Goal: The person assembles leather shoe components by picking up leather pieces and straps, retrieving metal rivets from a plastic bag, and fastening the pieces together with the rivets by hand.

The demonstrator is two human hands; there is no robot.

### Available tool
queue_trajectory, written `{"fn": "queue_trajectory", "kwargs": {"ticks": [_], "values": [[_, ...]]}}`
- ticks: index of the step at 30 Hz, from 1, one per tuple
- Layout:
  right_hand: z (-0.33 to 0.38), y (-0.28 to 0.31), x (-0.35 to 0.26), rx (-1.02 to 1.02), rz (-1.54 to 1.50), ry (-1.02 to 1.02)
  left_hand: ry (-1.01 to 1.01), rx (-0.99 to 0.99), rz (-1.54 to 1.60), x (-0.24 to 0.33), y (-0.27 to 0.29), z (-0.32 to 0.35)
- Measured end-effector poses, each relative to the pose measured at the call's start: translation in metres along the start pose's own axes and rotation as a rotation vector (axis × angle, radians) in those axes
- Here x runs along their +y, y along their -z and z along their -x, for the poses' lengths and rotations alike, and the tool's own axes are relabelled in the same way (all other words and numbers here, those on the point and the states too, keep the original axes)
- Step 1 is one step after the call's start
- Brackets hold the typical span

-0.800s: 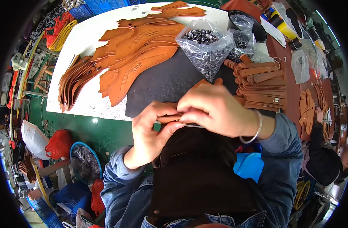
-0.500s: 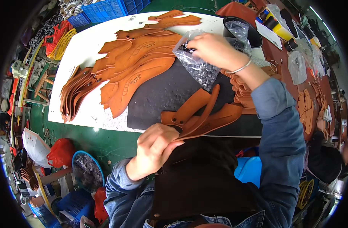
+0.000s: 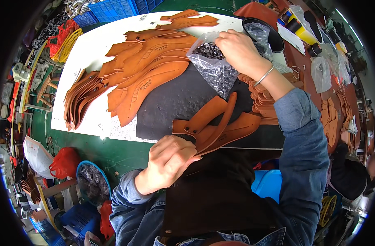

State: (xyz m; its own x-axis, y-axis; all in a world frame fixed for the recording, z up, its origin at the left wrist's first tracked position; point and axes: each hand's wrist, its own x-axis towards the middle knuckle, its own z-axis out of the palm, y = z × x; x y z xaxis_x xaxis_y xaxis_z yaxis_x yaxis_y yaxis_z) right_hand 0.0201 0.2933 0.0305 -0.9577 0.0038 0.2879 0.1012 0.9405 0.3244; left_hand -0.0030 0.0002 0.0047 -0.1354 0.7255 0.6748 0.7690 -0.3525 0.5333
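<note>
Pinched: left hand [image 3: 167, 158] has thumb and fingers closed on the near end of a brown leather piece with long strips and round black studs [image 3: 222, 125], which spreads across the near edge of the flat black mat [image 3: 167, 104]. Right hand [image 3: 240, 49], thin silver bangle [image 3: 264, 76] on its wrist, is at the mat's far side, fingers bunched at the mouth of a clear plastic bag [image 3: 218, 76] of shiny dark snaps [image 3: 208, 50]; can't tell if it holds one. Overlapping curved brown leather panels [image 3: 154, 53] left of mat, narrow brown leather straps [image 3: 263, 96] piled at its right end
</note>
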Motion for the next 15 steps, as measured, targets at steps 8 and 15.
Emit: {"fn": "queue_trajectory", "kwargs": {"ticks": [8,15], "values": [[-0.015,-0.003,-0.01,-0.269,-0.064,0.024,-0.045,-0.019,-0.066,0.003,-0.003,0.0],[-0.01,0.006,-0.003,-0.242,-0.303,-0.033,-0.079,-0.008,-0.094,0.001,-0.004,-0.001]]}}
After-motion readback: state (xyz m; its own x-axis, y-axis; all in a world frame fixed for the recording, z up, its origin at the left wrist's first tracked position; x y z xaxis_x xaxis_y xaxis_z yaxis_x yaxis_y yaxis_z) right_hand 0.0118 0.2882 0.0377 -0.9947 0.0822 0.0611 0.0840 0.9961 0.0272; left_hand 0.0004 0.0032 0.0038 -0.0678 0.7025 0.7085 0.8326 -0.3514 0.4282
